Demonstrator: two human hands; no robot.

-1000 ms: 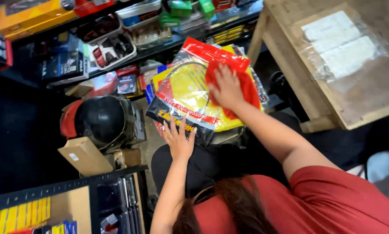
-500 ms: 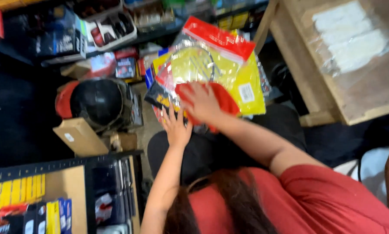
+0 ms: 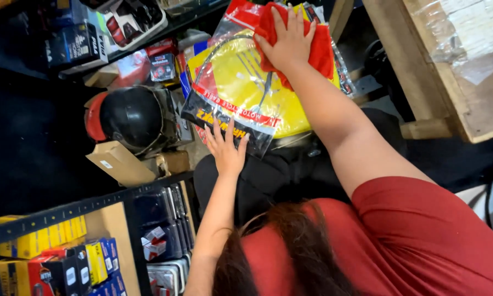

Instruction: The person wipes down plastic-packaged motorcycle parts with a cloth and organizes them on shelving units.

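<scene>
Up near the top centre, the right hand [image 3: 288, 45] presses a red cloth [image 3: 320, 52] flat-fingered onto the yellow cable packet [image 3: 246, 90]; the left hand [image 3: 226, 149], fingers spread, steadies its lower edge.

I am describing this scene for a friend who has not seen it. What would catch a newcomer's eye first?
First, the yellow and red plastic packet at top centre, with a coiled cable inside. The right hand presses a red cloth onto its upper end, while the left hand steadies its lower edge. To the left a black helmet lies among boxes.
</scene>
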